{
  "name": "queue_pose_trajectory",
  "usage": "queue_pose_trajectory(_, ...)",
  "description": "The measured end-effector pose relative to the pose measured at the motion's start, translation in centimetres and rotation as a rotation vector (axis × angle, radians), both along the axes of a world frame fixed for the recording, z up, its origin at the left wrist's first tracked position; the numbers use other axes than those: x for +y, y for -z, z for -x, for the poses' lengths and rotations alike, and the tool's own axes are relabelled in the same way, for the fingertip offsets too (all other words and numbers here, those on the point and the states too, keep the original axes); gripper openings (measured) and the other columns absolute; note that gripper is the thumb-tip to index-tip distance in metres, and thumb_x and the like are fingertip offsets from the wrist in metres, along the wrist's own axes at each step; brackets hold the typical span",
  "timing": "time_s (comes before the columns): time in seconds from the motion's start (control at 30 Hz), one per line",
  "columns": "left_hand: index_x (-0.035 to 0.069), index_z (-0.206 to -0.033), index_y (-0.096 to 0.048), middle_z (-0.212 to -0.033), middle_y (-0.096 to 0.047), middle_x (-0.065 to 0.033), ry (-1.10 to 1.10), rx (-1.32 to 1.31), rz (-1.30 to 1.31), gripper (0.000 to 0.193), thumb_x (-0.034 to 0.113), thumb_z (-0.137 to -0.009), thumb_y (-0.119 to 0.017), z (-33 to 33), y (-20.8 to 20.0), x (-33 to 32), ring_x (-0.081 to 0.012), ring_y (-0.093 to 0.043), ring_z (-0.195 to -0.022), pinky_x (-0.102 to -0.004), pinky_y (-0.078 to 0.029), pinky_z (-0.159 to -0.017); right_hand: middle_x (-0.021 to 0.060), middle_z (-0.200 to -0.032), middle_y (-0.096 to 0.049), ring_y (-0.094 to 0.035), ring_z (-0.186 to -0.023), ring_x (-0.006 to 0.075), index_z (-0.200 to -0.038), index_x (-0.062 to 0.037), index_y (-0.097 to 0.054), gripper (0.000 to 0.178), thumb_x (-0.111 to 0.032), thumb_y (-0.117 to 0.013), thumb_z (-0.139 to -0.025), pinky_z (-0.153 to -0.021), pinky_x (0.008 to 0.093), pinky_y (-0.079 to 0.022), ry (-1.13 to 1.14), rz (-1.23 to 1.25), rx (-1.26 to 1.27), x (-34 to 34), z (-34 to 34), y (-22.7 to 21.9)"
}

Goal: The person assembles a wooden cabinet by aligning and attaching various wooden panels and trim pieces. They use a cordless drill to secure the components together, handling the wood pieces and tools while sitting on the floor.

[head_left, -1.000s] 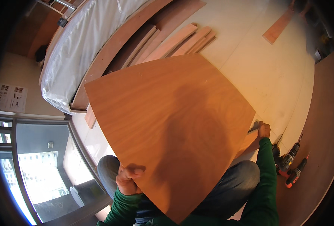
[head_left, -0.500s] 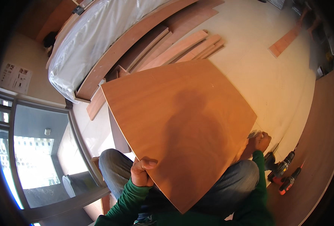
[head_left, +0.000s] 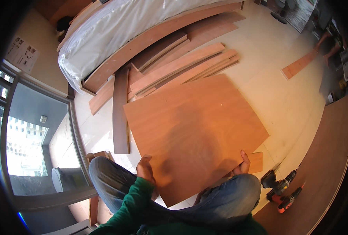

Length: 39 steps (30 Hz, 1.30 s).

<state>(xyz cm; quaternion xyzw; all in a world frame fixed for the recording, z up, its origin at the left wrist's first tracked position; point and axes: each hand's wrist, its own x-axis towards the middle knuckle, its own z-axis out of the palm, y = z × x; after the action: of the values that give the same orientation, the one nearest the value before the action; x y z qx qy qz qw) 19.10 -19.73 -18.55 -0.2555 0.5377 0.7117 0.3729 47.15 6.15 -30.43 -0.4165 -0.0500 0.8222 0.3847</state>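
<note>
A flat, reddish-brown plywood panel (head_left: 197, 129) tilts over my bent knees, with a shadow across its face. My left hand (head_left: 145, 172) grips its left edge near the close corner; the fingers underneath are hidden. At the right edge, my right hand (head_left: 243, 162) holds the panel, with fingers showing along the rim and the palm below it. Just beyond that hand, a small wooden piece (head_left: 256, 162) lies on the floor, partly covered by the panel.
Cordless drills (head_left: 279, 192) lie to my right beside a long brown board (head_left: 323, 164). Wooden planks (head_left: 181, 68) are stacked ahead, next to a plastic-wrapped piece (head_left: 115, 35). A dark plank (head_left: 121, 113) lies to the left, near a glass door (head_left: 36, 145). Another person's arm (head_left: 323, 38) shows far right.
My right hand has come from the floor beside the drills to the panel's right edge. The panel sits lower and farther from me, and more of the floor and planks shows.
</note>
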Motion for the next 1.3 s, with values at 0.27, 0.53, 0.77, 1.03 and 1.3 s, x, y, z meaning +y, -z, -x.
queue_pose_trajectory(0.27, 0.005, -0.060, -0.059, -0.057, -0.046, 0.0006, 0.071, 0.334, 0.613, 0.057, 0.055, -0.085, -0.070, 0.0, 4.1, 2.3, -0.0123, -0.039, -0.054, -0.0329, -0.031, -0.051, 0.0150, -0.128, -0.057, -0.053, -0.121, 0.0317, -0.136, -0.0037, -0.048, 0.062, -0.018, -0.070, -0.081, -0.106, 0.0482, -0.041, 0.124, 0.046, 0.043, -0.2, 0.4, -5.2)
queue_pose_trajectory(0.53, 0.009, -0.053, -0.045, -0.053, -0.039, 0.0020, -0.027, 0.530, 0.463, 0.062, 0.055, -0.085, -0.072, 9.4, 12.1, 6.5, -0.0118, -0.033, -0.050, -0.0336, -0.028, -0.048, 0.0102, -0.125, -0.060, -0.057, -0.117, 0.0260, -0.130, -0.0015, -0.053, 0.046, -0.010, -0.067, -0.087, -0.104, 0.0422, -0.045, -0.056, -0.293, 0.220, 7.5, 8.1, 1.8)
queue_pose_trajectory(0.77, 0.006, -0.058, -0.051, -0.058, -0.045, -0.0021, -0.011, 0.523, 0.555, 0.061, 0.057, -0.084, -0.071, 17.7, 13.2, 9.9, -0.0160, -0.040, -0.056, -0.0351, -0.035, -0.051, 0.0082, -0.122, -0.062, -0.059, -0.114, 0.0223, -0.128, -0.0020, -0.054, 0.041, -0.008, -0.066, -0.089, -0.103, 0.0397, -0.047, -0.099, -0.288, 0.252, 9.8, 14.1, 2.1)
queue_pose_trajectory(1.03, 0.002, -0.084, -0.062, -0.071, -0.055, -0.0055, 0.331, 0.295, 0.609, 0.060, 0.061, -0.088, -0.062, 17.3, 14.9, 10.1, -0.0193, -0.048, -0.056, -0.0377, -0.044, -0.052, 0.0090, -0.126, -0.061, -0.058, -0.118, 0.0236, -0.131, -0.0045, -0.053, 0.039, -0.019, -0.063, -0.096, -0.101, 0.0417, -0.049, -0.070, -0.213, 0.051, 11.6, 14.2, 2.6)
queue_pose_trajectory(1.3, 0.002, -0.101, -0.065, -0.073, -0.060, -0.0060, 0.452, 0.192, 0.571, 0.055, 0.056, -0.094, -0.056, 21.3, 17.6, 9.6, -0.0130, -0.054, -0.063, -0.0339, -0.047, -0.061, 0.0230, -0.127, -0.058, -0.061, -0.112, 0.0257, -0.125, 0.0017, -0.056, 0.050, -0.038, -0.061, -0.094, -0.099, 0.0426, -0.047, -0.621, -0.670, -1.134, 8.4, 8.9, 1.8)
